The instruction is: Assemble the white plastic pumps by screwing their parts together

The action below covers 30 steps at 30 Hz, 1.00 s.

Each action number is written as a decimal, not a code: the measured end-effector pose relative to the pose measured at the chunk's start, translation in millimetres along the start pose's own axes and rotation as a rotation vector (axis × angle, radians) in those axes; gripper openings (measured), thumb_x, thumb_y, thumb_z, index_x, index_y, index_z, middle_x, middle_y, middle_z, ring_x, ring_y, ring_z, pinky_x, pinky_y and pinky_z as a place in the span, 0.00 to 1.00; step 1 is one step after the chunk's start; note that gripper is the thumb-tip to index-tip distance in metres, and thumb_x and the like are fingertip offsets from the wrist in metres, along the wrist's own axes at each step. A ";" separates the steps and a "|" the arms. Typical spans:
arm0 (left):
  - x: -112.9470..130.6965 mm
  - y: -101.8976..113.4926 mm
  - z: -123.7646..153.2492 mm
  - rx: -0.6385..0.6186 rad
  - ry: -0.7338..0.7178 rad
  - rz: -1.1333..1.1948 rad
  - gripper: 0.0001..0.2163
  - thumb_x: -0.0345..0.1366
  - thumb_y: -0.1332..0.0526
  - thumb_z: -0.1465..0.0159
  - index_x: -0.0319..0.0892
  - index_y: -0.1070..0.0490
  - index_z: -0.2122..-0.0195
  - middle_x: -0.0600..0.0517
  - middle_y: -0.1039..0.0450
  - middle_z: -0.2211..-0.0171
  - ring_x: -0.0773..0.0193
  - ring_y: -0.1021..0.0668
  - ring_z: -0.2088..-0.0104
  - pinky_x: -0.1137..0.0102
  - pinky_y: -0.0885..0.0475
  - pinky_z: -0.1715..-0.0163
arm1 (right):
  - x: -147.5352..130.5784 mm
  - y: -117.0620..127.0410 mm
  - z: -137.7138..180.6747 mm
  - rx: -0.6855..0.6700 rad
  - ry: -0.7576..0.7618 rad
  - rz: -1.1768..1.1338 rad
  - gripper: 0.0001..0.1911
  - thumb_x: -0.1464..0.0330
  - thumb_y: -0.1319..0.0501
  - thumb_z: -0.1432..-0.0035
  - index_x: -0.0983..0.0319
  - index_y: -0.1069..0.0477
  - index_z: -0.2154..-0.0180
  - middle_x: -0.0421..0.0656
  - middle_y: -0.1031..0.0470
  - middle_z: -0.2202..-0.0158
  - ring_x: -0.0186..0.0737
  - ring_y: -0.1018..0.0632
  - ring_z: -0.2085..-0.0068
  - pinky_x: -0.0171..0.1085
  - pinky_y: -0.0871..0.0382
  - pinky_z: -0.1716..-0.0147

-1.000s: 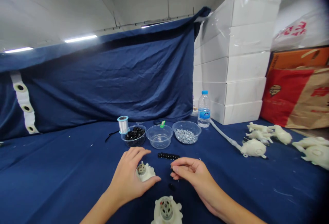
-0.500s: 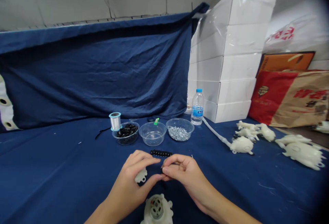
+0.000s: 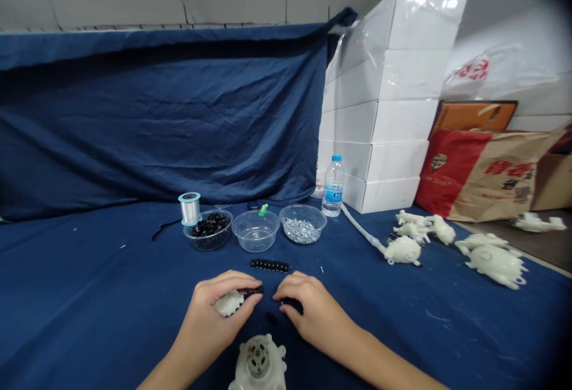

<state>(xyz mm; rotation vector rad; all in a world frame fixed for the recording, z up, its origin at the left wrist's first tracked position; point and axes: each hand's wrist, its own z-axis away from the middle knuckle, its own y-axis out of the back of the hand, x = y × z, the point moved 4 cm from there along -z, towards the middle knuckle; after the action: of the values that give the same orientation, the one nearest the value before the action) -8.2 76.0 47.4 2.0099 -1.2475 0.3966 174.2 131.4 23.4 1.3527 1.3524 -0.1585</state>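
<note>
My left grip (image 3: pixel 210 309) is pinching a small black part (image 3: pixel 255 290) between fingertips and thumb, just above the surface (image 3: pixel 111 294). Its long axis runs nearly level, side to side, and its free end points right, towards my other hand. In the hollow of that same grip, behind the thumb, shows a pale plastic piece (image 3: pixel 229 304); I cannot tell whether I am touching it.

My right grip (image 3: pixel 315 312) curls just beside it, fingertips and thumb slightly apart and pointing left. A dark shape (image 3: pixel 292 304) shows between them, but I cannot tell whether I am pinching it.

A black bit (image 3: pixel 271 318) lies between my hands, a little nearer me. Closer still is a pale housing (image 3: pixel 243 369) with a round motor (image 3: pixel 259 359) on it, the motor's slotted end turned upward.

Beyond my fingertips, a row of black beads (image 3: pixel 269 265) lies flat, its long axis crosswise, the right end dipping slightly nearer me. Past it, three clear bowls stand side by side: the left bowl (image 3: pixel 190 237) holds black pieces, the middle bowl (image 3: pixel 255 232) is next, and the right bowl (image 3: pixel 318 234) holds screws (image 3: pixel 301 231).
</note>
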 end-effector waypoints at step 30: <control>6.0 -2.7 2.3 -0.034 0.020 0.083 0.12 0.27 0.35 0.37 0.50 0.21 0.57 0.56 0.19 0.66 0.69 0.19 0.68 0.77 0.25 0.65 | -21.8 5.2 -0.7 0.190 -0.241 -0.988 0.18 0.71 0.21 0.61 0.63 0.21 0.66 0.40 0.19 0.71 0.32 0.20 0.67 0.30 0.26 0.64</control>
<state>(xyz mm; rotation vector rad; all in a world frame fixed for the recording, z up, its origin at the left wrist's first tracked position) -3.2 71.1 48.3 1.9254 -1.3203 0.4314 170.5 120.8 42.8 0.6663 1.7121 -1.0941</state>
